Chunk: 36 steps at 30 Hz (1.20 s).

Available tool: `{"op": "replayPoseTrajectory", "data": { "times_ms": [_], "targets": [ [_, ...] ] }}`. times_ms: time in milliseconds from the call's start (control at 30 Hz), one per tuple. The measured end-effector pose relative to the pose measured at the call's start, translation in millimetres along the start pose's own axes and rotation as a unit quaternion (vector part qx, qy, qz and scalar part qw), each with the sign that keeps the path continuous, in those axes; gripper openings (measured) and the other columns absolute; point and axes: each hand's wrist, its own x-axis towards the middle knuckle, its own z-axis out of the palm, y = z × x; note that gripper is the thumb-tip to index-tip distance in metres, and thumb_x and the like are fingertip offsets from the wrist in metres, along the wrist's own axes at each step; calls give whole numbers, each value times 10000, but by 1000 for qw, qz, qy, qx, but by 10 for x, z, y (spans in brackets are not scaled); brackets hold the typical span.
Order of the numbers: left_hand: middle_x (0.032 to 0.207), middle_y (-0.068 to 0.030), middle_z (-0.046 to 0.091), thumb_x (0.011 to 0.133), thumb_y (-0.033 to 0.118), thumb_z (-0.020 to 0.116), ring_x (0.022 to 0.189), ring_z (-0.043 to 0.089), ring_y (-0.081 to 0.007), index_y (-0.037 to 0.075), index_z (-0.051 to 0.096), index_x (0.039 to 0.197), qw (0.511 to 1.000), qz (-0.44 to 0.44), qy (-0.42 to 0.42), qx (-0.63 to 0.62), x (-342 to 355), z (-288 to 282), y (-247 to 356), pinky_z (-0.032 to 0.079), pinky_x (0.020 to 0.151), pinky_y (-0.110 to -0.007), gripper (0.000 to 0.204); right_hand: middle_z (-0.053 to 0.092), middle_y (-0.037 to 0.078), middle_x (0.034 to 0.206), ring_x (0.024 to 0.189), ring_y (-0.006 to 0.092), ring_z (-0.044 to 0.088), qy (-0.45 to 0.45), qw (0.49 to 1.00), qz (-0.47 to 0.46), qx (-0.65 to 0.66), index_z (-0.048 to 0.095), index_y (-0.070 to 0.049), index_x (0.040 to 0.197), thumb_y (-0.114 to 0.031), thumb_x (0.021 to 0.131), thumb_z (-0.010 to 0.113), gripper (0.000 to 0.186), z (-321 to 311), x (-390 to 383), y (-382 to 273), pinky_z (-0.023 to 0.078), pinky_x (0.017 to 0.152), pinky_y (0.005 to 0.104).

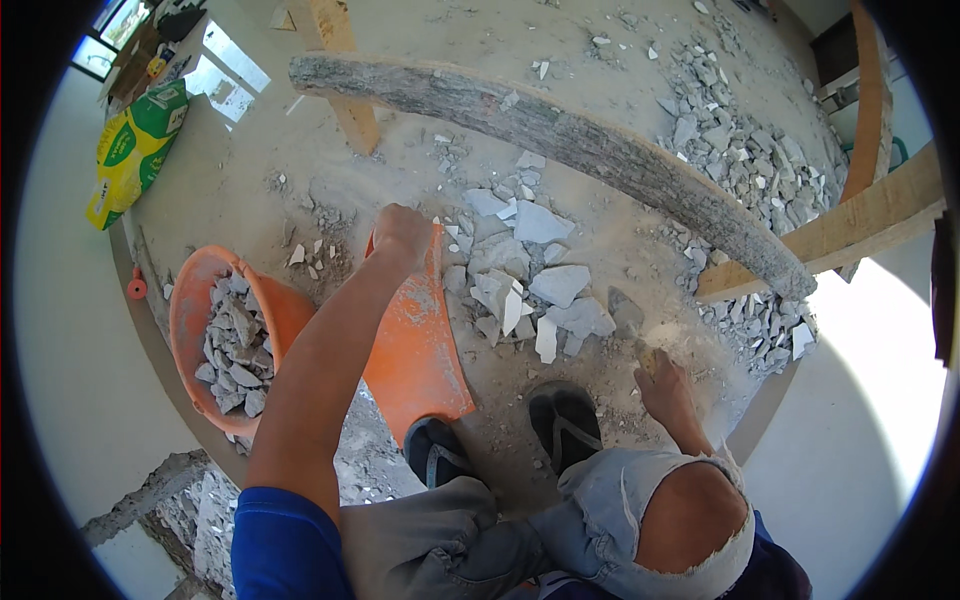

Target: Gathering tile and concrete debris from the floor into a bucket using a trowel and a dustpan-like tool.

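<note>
Gripped an orange plastic piece (415, 345) by its far edge in the left hand (402, 230), left of broken rubble (530, 270). Held a trowel (626, 314) in the closed right hand (668, 392), blade just beside that rubble. Had a lettered green-and-yellow bag (138, 152) along the floor's (235, 215) left edge; nearer, an orange bucket (286, 315) holding grey chunks (238, 345).

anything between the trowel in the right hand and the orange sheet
Yes, rubble does: it spreads from beside the trowel, held in the right hand, leftward to near the orange sheet, whose far edge the left hand grips.
</note>
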Motion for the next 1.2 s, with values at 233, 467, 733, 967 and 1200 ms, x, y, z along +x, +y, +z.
{"op": "replayPoseTrajectory", "data": {
  "times_ms": [233, 467, 733, 967, 1200],
  "targets": [
    [946, -68, 758, 767, 386, 777, 891, 742, -234, 106, 770, 919, 999, 12, -16, -41, 13, -117, -34, 595, 767, -368, 319, 656, 323, 1086, 1005, 498, 644, -141, 984, -92, 52, 512, 37, 1288, -343, 959, 568, 505, 332, -144, -1124, 502, 890, 562],
    [986, -99, 754, 774, 372, 769, 935, 735, -258, 92, 760, 953, 995, -26, -17, -90, -50, 29, -133, 594, 797, -377, 333, 626, 281, 1118, 970, 469, 656, -132, 946, -296, 0, 418, 13, 1395, -330, 972, 554, 561, 346, -78, -1485, 519, 847, 556],
    [1080, -106, 735, 779, 388, 770, 1003, 717, -263, 99, 747, 999, 994, -30, -59, -84, 4, -11, -191, 582, 845, -381, 364, 605, 308, 1196, 1038, 476, 637, 32, 998, -51, 15, 469, 25, 1364, -275, 955, 591, 521, -83, 506, -601, 508, 890, 550],
    [1141, -116, 715, 753, 452, 797, 1082, 686, -270, 89, 721, 1082, 990, -57, -61, -110, -68, 223, -507, 555, 917, -385, 496, 614, 298, 1139, 980, 464, 655, -32, 986, -163, 11, 497, 45, 1259, -261, 954, 594, 443, 239, 453, -1271, 528, 859, 538],
    [1065, -113, 739, 721, 419, 808, 1013, 711, -278, 79, 743, 1004, 990, -77, -64, -104, -73, 193, -452, 577, 864, -393, 447, 606, 288, 1165, 1005, 461, 648, -108, 940, -322, 16, 452, 28, 1335, -275, 961, 577, 497, 486, 112, -1809, 524, 873, 527]
  ]
}}
